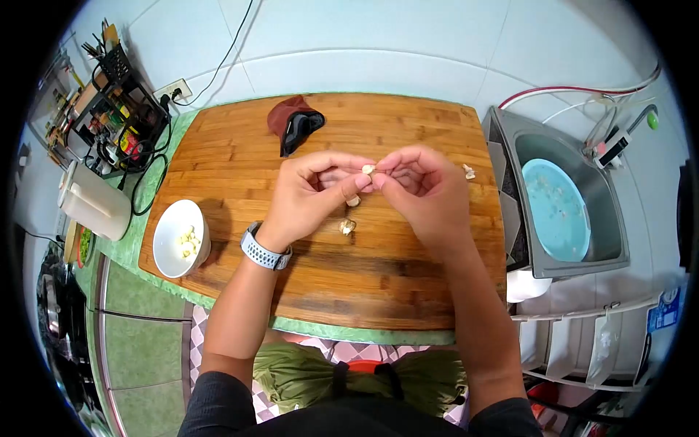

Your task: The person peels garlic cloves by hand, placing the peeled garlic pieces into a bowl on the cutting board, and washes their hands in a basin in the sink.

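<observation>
Between the fingertips of my left hand (320, 191) and my right hand (424, 188) is a small pale garlic clove (368, 169). Both hands are closed in a pinch on it, above the wooden board (378, 291). Another garlic clove (353, 201) lies on the board just under my left fingers, partly covered by them. Closer to me rests a brownish garlic piece (347, 227). A white bowl (164, 240) at the left holds several peeled cloves (188, 243). Some pale garlic skin (468, 172) lies right of my right hand.
A dark red and black cap-like cloth item (295, 124) lies at the board's back. On the right, a sink (611, 218) holds a light blue basin (555, 211). A white pitcher (95, 200) and a rack of bottles (120, 109) stand at the left.
</observation>
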Motion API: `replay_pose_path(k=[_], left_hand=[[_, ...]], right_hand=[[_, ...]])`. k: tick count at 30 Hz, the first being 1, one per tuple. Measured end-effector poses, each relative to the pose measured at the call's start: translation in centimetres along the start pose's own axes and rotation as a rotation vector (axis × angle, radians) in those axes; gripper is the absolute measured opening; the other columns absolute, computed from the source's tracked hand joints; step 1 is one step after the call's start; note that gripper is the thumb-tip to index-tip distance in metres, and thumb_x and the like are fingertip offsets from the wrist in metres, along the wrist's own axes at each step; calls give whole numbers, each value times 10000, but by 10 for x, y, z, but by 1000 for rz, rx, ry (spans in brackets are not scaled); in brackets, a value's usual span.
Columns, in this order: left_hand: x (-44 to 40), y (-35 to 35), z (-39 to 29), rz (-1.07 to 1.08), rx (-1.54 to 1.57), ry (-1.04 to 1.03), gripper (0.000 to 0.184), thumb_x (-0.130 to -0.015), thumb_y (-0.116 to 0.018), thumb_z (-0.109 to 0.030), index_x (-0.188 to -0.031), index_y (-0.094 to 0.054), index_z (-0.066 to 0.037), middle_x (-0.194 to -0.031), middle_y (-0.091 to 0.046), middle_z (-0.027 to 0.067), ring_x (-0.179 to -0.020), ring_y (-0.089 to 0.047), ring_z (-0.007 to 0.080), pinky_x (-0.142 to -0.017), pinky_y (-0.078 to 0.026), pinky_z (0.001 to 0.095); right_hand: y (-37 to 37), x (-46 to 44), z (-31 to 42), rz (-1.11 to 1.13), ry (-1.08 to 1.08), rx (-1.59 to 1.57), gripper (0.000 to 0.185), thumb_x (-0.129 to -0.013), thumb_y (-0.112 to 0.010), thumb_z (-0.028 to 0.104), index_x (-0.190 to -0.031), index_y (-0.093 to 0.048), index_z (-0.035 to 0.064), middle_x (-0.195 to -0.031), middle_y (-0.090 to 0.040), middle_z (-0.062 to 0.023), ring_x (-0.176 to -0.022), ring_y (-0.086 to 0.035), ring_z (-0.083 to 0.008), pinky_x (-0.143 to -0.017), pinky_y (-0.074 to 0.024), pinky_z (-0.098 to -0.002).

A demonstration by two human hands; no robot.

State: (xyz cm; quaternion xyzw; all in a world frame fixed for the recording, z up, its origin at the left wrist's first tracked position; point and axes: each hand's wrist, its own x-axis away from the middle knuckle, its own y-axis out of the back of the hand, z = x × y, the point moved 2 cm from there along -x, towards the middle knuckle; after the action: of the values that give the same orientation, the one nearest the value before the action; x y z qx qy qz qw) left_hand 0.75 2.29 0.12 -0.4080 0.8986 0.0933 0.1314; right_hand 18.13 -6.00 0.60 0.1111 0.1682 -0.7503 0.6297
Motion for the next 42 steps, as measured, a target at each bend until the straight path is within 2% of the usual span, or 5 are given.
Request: replay_pose_path(k=[23,25,32,39,42], left_hand=[[-1,-1,7,-21,103,28,179,-1025,-648,-55,-1178,-660,36,-1055,-742,96,-926,-719,128,-828,-593,255],[-2,-4,4,-22,-21,2,176,-1008,-670,-47,-1162,-671,37,-1043,-746,89,-921,-719,118,-820,-590,245],[-1,-4,0,-77,-329,-30,143,-948,-741,-24,-1077,-726,37,-970,-760,61,-878,-715,87,-785,-584,226],[-2,-4,3,-59,-286,-3,138,-930,-755,-4,-1060,-732,35,-976,-767,75,-878,-721,97,-788,-585,231],[-2,-5,6,-87,-273,-59,125,-931,-760,-26,-1040,-747,34,-899,-770,51,-779,-697,54,-704,-562,204]], right_hand=[[13,-5,-2,-162,-76,-144,206,-930,-700,-29,-1133,-717,0,-973,-713,-52,-835,-697,-101,-749,-562,-223],[12,-6,-3,-115,118,204,175,-916,-731,8,-1090,-751,5,-972,-695,-65,-823,-701,-113,-736,-562,-232],[4,-1,-6,-72,256,540,131,-875,-784,75,-1002,-777,42,-950,-703,-105,-784,-704,-165,-702,-565,-258],[12,-3,-12,-29,228,562,86,-909,-744,90,-968,-756,29,-856,-707,-109,-797,-710,-185,-704,-568,-288],[20,-6,-14,-81,23,358,88,-933,-726,97,-956,-754,17,-856,-728,-86,-800,-711,-163,-721,-566,-276]])
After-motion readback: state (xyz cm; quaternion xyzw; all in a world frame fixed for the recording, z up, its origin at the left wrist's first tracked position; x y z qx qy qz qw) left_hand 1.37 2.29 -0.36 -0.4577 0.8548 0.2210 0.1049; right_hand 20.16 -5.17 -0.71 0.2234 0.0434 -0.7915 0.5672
